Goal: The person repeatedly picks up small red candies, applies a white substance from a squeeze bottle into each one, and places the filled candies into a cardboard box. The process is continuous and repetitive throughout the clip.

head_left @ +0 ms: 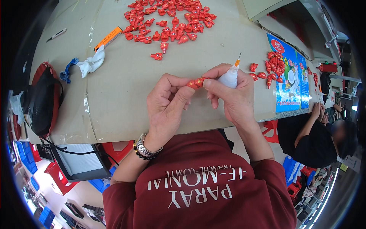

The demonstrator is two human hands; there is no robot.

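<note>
In the view from my head, my left hand and right hand pinch a red bit between them, over the bench. My right hand grips a bottle too — its needle is off the red bit. I guess I'm fitting the red bit — the next move calls for a still, gentle hold.

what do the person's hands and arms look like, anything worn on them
The left hand and right hand are ungloved. Short dark-red sleeves; silver metal watch band and dark beaded bracelet on the left wrist, none on the right.
</note>
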